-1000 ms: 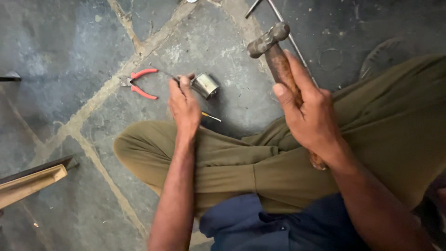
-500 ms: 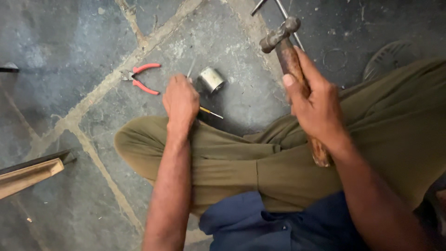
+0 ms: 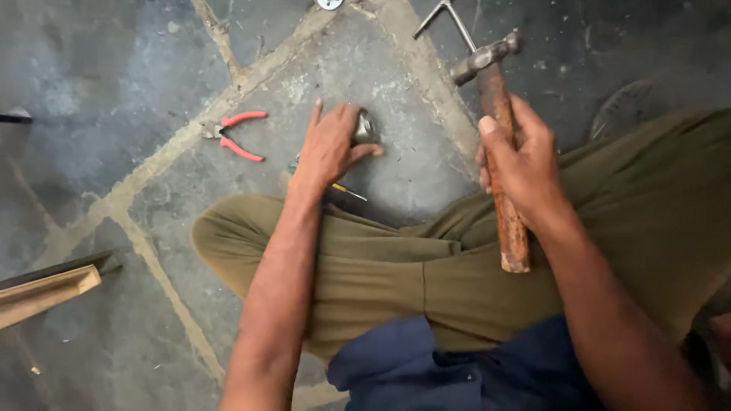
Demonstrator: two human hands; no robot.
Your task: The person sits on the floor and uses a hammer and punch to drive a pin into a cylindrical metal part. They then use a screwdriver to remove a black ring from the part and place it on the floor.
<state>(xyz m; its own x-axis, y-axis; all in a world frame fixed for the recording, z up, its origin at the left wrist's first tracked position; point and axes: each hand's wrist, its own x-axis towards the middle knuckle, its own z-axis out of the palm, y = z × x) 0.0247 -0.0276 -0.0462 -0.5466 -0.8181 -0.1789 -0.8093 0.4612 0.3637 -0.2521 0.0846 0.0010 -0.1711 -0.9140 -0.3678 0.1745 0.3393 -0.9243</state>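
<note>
A strip of wood (image 3: 46, 293) lies at the far left on the stone floor (image 3: 114, 91), and red-handled pliers (image 3: 236, 135) rest further along. Just beside them the left hand (image 3: 329, 144) is cupped over a small metal cylinder (image 3: 364, 126) on the floor, fingers wrapped around it. To the right, the right hand (image 3: 521, 164) grips a wooden-handled hammer (image 3: 499, 144), head raised above the knee.

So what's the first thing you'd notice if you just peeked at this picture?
The hammer with its worn wooden handle, gripped upright in the right hand over the knee. Next, the left hand reaching to the stone floor and covering a small shiny metal piece. Red-handled pliers lie just left of it.
</note>
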